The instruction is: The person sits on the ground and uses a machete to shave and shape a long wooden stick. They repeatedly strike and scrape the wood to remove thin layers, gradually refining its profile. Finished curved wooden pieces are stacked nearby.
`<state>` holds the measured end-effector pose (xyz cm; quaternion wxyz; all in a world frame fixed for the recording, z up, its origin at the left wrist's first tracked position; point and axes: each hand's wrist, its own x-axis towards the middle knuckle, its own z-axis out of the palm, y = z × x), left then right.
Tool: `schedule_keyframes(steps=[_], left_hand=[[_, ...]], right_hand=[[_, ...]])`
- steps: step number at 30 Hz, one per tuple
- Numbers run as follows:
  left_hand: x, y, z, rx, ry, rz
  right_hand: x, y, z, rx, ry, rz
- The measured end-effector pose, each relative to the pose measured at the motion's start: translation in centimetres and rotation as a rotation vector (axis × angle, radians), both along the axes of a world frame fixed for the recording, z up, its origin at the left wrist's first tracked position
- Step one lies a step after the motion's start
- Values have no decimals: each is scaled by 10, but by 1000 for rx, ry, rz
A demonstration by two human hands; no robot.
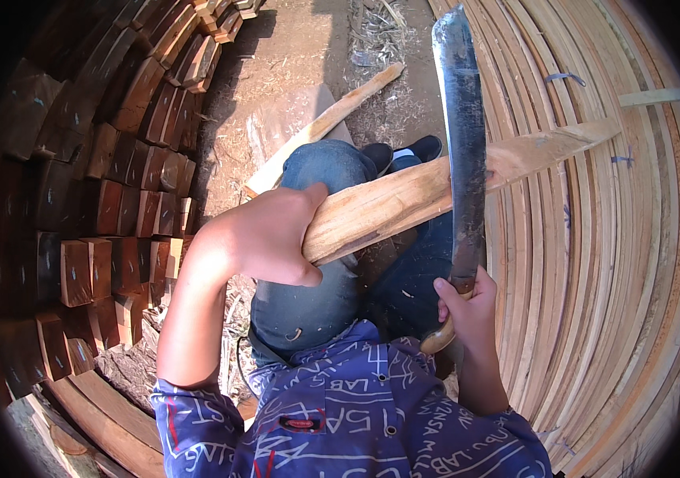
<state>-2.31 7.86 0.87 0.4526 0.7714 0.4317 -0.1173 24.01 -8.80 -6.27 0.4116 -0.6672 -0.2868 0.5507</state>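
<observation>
My left hand (272,235) is closed around the near end of a pale wooden plank (388,203), which slants up to the right above my knees. In my right hand (467,307) is a machete (467,151), gripped by its wooden handle (439,336). Its long dark blade points away from me and crosses in front of the plank. Part of the plank is hidden behind the blade; I cannot tell whether the two touch.
Stacked boards (595,239) fill the right side. Dark cut timber (121,207) is piled on the left. Another narrow piece of wood (332,119) lies ahead, beyond my left knee. Wood shavings (380,40) are scattered over the dirt ground (292,56).
</observation>
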Motion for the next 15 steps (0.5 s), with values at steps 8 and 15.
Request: schedule_keyframes(steps=[8, 15], left_hand=[[1, 9, 15, 28, 152, -19], [2, 4, -18, 149, 120, -61]], right_hand=[[15, 40, 6, -9, 88, 76], [8, 32, -9, 47, -55, 60]])
